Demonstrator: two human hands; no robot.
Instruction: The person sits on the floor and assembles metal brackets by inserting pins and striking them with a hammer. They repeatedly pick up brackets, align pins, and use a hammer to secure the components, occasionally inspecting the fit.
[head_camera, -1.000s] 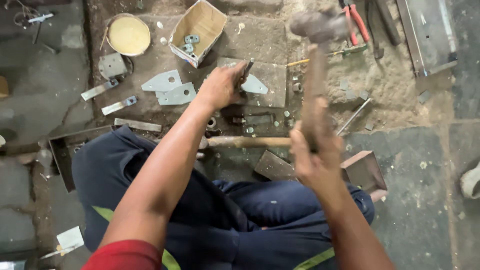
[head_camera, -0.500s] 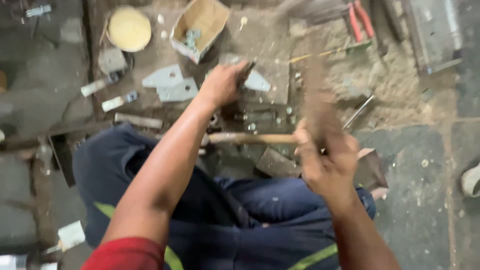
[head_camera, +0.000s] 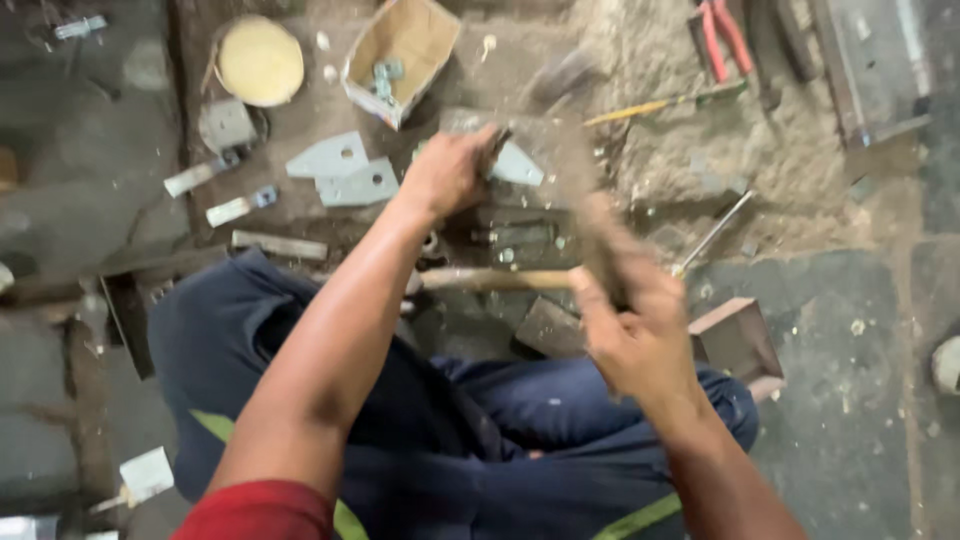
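My left hand (head_camera: 447, 172) pinches a dark punch-like tool (head_camera: 495, 145) against the grey metal plate (head_camera: 515, 160) at twelve o'clock. My right hand (head_camera: 630, 335) is wrapped round a hammer (head_camera: 585, 215), probably wooden-handled, though it is badly blurred. I'd strike square, with the tool upright. A cardboard box (head_camera: 400, 50) sits at eleven o'clock.

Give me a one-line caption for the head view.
Left hand steadies a punch while right hand swings a blurred hammer.
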